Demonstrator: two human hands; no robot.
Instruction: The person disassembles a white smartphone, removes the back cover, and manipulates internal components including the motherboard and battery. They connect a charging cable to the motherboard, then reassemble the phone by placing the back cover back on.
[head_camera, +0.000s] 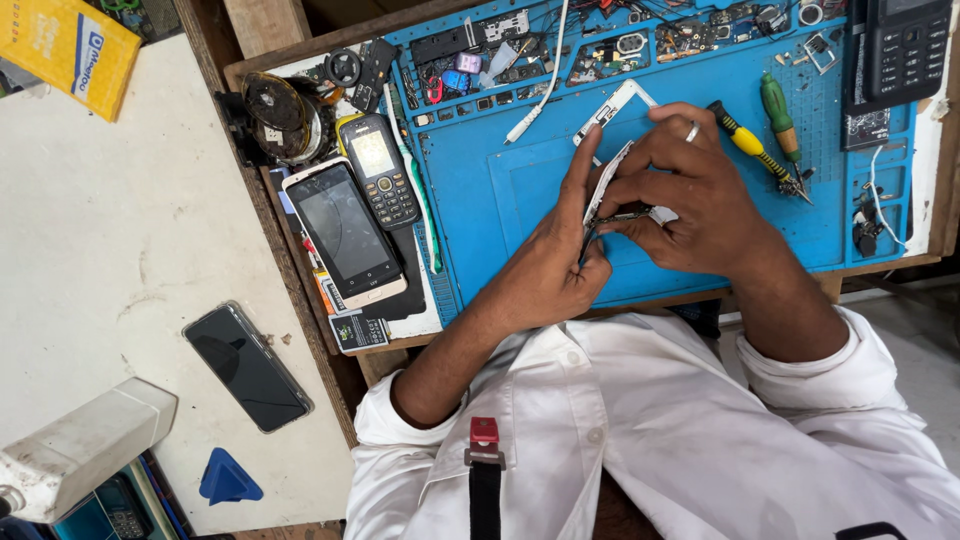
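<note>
We hold a thin white phone part (607, 181) on edge over the blue repair mat (480, 200): our left hand (555, 265) pinches its lower end, index finger stretched along it, while our right hand (690, 195) clamps its other side, fingers closed on it.

A brown wooden workbench (262, 215) with a raised rim carries a blue work mat (480, 190), and beside it stands a scuffed white counter (110, 250), both under even, soft light, with a strip of pale floor (915, 330) showing at the right edge.
</note>
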